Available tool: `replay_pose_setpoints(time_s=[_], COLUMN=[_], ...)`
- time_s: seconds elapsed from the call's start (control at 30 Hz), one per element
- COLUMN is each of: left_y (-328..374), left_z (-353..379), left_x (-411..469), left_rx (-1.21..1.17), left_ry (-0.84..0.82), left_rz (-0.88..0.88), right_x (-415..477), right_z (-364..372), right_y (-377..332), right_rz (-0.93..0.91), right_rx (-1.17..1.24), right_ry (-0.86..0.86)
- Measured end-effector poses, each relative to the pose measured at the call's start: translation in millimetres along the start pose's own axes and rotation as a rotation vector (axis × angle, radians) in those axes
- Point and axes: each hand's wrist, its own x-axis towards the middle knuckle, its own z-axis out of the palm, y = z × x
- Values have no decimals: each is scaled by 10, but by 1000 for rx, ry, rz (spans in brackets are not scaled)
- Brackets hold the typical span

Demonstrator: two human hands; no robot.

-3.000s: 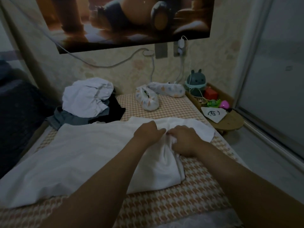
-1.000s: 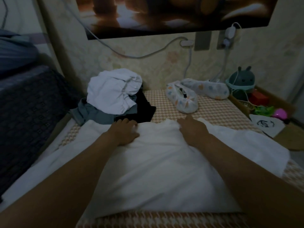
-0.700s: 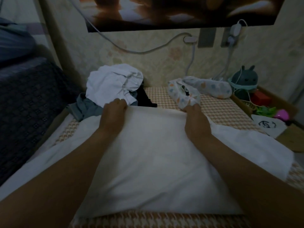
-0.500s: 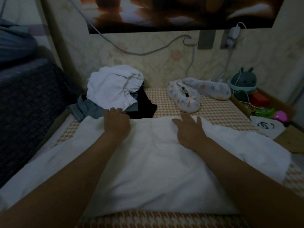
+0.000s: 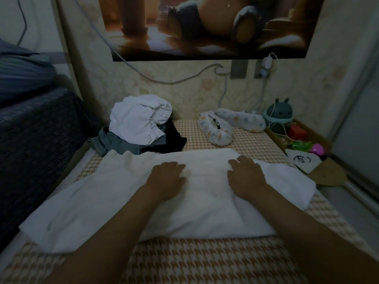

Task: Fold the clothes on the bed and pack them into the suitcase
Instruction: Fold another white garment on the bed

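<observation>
Dim bedroom, with an orange-and-white houndstooth bed cover (image 5: 205, 261) filling the foreground and both palms down on laundry.

Largest on the bed is a broad white cloth garment (image 5: 205, 212), partly folded. It lies flat directly under both hands and runs out past them on either side and back toward the person. Beyond the fingertips, high on the wall, hangs a large brown-toned wall poster (image 5: 205, 23). Beyond and outward of the left hand (image 5: 166, 179) sits a heap: a crumpled white cloth (image 5: 139, 121) on top of a grey garment (image 5: 117, 143) and a black garment (image 5: 170, 138). Ahead of the right hand (image 5: 246, 177) lie two pale patterned fabric slippers (image 5: 217, 130). Each hand rests on the white garment with fingers spread loosely and extended, pinching nothing, the two set apart.
</observation>
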Motion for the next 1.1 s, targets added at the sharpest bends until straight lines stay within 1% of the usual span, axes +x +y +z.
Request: replay_pose_setpoints(time_s=[0.03,0.07,0.1,0.13,0.17,0.23,0.27,0.33,0.37,0.43,0.47,0.5,0.53,0.6,0.63,0.7,0.73,0.77,0.8,0.83,0.87,0.9,0.97,1.03,1.1], left_y=[164,317,458,573,653,724,726,742,765,836,888,937,975,1008,985,892,829,782,740,704,661,625,581,581,654], left_z=[-35,-42,-38,-25,7,106,165,214,200,130,86,50,52,102,127,146,159,159,170,174,180,173,121,48,15], left_x=[-83,-172,-273,-372,-457,-580,-613,-695,-743,-838,-902,-968,-1025,-1118,-1148,-1160,-1149,-1144,-1147,-1162,-1173,-1189,-1212,-1211,-1244], left_rx=[-103,-198,-247,-238,-202,-124,-100,-140,-176,-230,-251,-243,-180,-52,-57,-120,-77,3,61,78,71,60,91,137,162], left_ry=[74,124,148,151,125,42,37,64,88,208,273,308,286,135,67,21,15,-13,-58,-103,-138,-165,-209,-211,-229], left_rz=[72,135,192,244,276,298,318,375,387,404,406,411,426,451,441,409,404,383,336,275,219,181,157,179,231], right_x=[-133,-269,-405,-535,-653,-836,-895,-975,-1002,-1034,-1052,-1090,-1129,-1229,-1266,-1305,-1306,-1316,-1323,-1350,-1388,-1398,-1347,-1246,-1156], right_z=[-50,-88,-109,-126,-133,-152,-168,-249,-309,-410,-435,-443,-423,-384,-376,-431,-471,-518,-536,-527,-490,-439,-385,-439,-486], right_y=[54,111,160,204,238,268,264,203,181,205,258,317,380,457,462,422,403,386,361,322,277,263,260,240,246], right_rz=[88,185,267,321,335,291,276,280,316,389,396,393,379,326,285,96,-40,-174,-284,-356,-401,-420,-408,-322,-221], right_rx=[-18,11,73,139,176,205,244,431,546,713,704,639,556,370,256,8,-28,11,73,85,40,-14,-52,-58,-99], right_ry=[71,94,77,43,14,-12,-10,14,40,86,73,21,-72,-265,-268,-82,-10,-38,-157,-306,-423,-472,-427,-368,-378])
